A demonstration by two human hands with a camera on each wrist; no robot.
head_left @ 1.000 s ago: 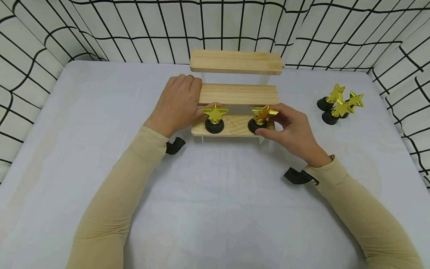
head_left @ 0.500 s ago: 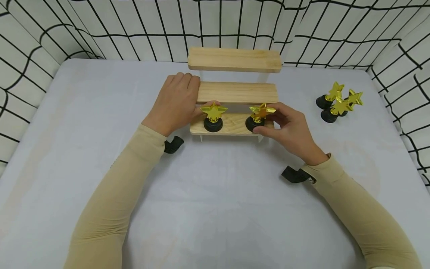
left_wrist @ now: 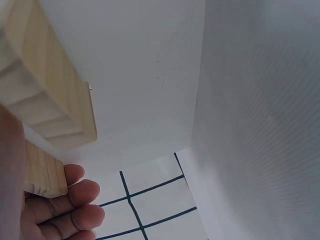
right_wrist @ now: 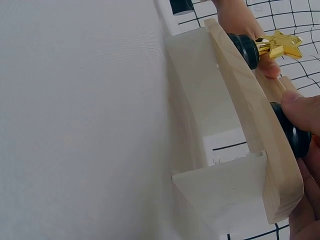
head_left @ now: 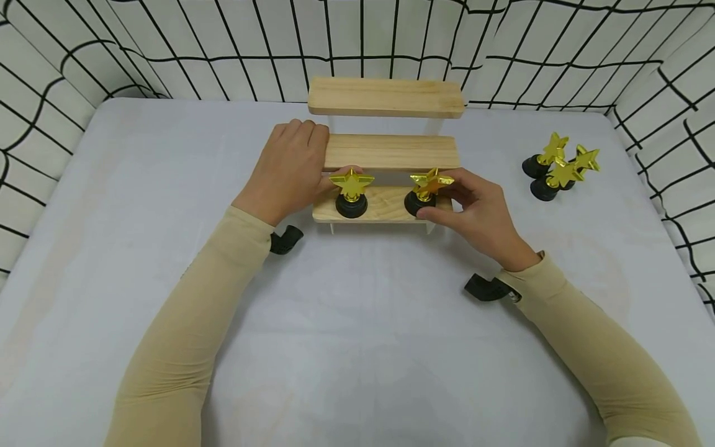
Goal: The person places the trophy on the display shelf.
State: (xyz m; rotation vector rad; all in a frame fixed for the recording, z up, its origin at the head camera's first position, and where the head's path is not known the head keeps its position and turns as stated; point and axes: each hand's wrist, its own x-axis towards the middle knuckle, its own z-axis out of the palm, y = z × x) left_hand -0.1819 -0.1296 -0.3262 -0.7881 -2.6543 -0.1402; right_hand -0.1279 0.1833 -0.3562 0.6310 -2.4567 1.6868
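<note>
A three-tier wooden display shelf (head_left: 391,153) with white side supports stands on the table. My left hand (head_left: 293,164) grips the left end of its middle board; in the left wrist view the fingertips (left_wrist: 85,192) curl round behind the board's end. On the lowest board, a gold star trophy (head_left: 352,194) with a black round base stands upright at the left. At the right of the same board, my right hand (head_left: 480,208) pinches a second star trophy (head_left: 427,191), thumb at its black base (right_wrist: 292,131). The right wrist view shows that base against the board's top.
Several more gold star trophies (head_left: 561,167) stand close together on the white-covered table (head_left: 357,347) at the right. Black wire mesh panels (head_left: 240,57) line the back and both sides. The upper board (head_left: 385,97) is the shelf's rearmost.
The whole head view shifts slightly up and left. The right-hand trophy turns a little in my right fingers, staying on the lowest board. My left hand keeps its grip.
</note>
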